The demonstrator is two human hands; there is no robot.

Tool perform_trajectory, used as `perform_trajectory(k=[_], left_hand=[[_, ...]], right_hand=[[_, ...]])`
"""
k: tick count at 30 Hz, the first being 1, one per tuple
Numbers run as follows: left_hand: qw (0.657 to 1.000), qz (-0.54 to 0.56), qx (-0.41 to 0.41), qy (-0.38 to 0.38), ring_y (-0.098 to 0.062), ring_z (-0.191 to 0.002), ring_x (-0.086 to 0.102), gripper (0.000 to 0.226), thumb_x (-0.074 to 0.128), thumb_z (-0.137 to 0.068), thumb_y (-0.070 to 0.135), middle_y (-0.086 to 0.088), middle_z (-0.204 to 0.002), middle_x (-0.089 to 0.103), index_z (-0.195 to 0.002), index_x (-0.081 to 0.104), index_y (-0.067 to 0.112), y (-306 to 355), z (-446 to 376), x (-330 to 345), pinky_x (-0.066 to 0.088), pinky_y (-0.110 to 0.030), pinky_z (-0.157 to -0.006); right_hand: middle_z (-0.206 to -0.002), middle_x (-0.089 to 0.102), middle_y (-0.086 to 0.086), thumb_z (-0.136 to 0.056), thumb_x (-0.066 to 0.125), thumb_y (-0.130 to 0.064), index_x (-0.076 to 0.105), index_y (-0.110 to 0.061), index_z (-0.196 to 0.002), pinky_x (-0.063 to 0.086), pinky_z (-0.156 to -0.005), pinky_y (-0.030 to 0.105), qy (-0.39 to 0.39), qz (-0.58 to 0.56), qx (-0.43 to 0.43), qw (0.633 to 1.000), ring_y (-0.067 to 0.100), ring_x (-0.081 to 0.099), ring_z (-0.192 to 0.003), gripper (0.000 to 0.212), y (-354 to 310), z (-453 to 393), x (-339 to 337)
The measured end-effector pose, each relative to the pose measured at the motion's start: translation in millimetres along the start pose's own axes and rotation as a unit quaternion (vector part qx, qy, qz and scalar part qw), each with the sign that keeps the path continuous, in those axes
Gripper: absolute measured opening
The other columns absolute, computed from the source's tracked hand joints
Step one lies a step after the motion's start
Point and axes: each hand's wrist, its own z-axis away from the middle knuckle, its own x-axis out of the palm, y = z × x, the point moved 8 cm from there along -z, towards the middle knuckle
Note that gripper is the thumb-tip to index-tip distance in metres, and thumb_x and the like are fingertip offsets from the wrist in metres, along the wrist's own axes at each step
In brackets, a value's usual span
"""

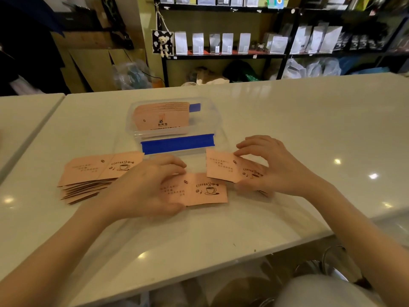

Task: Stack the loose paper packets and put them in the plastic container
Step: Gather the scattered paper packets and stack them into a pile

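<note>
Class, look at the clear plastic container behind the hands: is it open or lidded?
Open. The clear plastic container has no lid on; pink paper packets inside show plainly above its rim.

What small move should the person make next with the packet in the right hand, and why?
Probably lay the lifted packet in the right hand onto the flat packet under the left hand, edges squared. Both show the same coffee print, and a fanned pile still lies loose outside the plastic container.

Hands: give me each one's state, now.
Left hand: gripping a packet on the table.
Right hand: holding a second packet.
</note>
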Motion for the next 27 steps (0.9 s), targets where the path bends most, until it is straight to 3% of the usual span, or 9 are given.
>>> perform_trajectory(k=[5, 12, 17, 21, 24, 27], left_hand=[[0.996, 0.013, -0.029, 0.084, 0.002, -0.114, 0.034, 0.076, 0.051, -0.052, 0.061, 0.012, -0.131, 0.044, -0.120, 0.050, 0.027, -14.8, 7.2, -35.9, 0.035, -0.019, -0.090], [0.982, -0.014, -0.102, 0.161, -0.004, -0.116, 0.035, 0.076, 0.055, -0.050, 0.063, 0.012, -0.128, 0.043, -0.116, 0.054, 0.026, -64.3, 39.1, -81.7, 0.032, -0.027, -0.092], [0.978, -0.012, -0.159, 0.131, -0.013, -0.128, 0.029, 0.079, 0.051, -0.048, 0.066, 0.007, -0.135, 0.040, -0.116, 0.055, 0.025, -100.6, 63.6, -85.2, 0.027, -0.036, -0.106], [0.974, 0.020, -0.198, 0.107, -0.008, -0.129, 0.022, 0.079, 0.051, -0.046, 0.063, 0.011, -0.135, 0.035, -0.117, 0.054, 0.027, -120.1, 77.8, -77.5, 0.023, -0.035, -0.108], [0.966, 0.075, -0.228, 0.092, 0.002, -0.120, 0.018, 0.067, 0.061, -0.049, 0.055, 0.022, -0.126, 0.027, -0.113, 0.050, 0.039, -134.1, 85.5, -67.3, 0.023, -0.027, -0.104], [0.961, 0.125, -0.233, 0.083, 0.001, -0.121, 0.021, 0.063, 0.059, -0.047, 0.057, 0.020, -0.130, 0.028, -0.107, 0.042, 0.053, -143.0, 89.3, -57.6, 0.025, -0.026, -0.103]], right_hand=[[-0.128, 0.043, -0.017, -0.062, 0.073, -0.046, 0.050, -0.034, -0.118, 0.021, -0.110, 0.034, 0.048, -0.062, -0.029, 0.996, 0.008, 0.030, -0.127, 0.061, -36.3, -18.8, -12.9], [-0.119, 0.040, -0.024, -0.060, 0.067, -0.052, 0.049, -0.041, -0.114, 0.026, -0.104, 0.030, 0.097, -0.119, -0.098, 0.983, -0.004, 0.028, -0.112, 0.058, -79.9, -58.3, -17.7], [-0.129, 0.045, -0.011, -0.060, 0.066, -0.054, 0.052, -0.036, -0.116, 0.023, -0.103, 0.031, 0.094, -0.100, -0.145, 0.980, -0.002, 0.027, -0.112, 0.060, -116.2, -88.7, -4.0], [-0.134, 0.043, -0.008, -0.059, 0.060, -0.059, 0.054, -0.031, -0.118, 0.019, -0.108, 0.038, 0.063, -0.074, -0.161, 0.982, 0.010, 0.027, -0.125, 0.066, -148.3, -108.7, 15.7], [-0.137, 0.041, -0.007, -0.057, 0.059, -0.060, 0.055, -0.030, -0.114, 0.017, -0.110, 0.044, 0.036, -0.064, -0.165, 0.984, 0.014, 0.024, -0.131, 0.065, -167.1, -119.3, 32.8], [-0.140, 0.038, -0.008, -0.059, 0.062, -0.062, 0.055, -0.031, -0.114, 0.007, -0.110, 0.041, 0.008, -0.043, -0.178, 0.983, 0.013, 0.018, -0.135, 0.063, -178.1, -127.0, 53.2]])
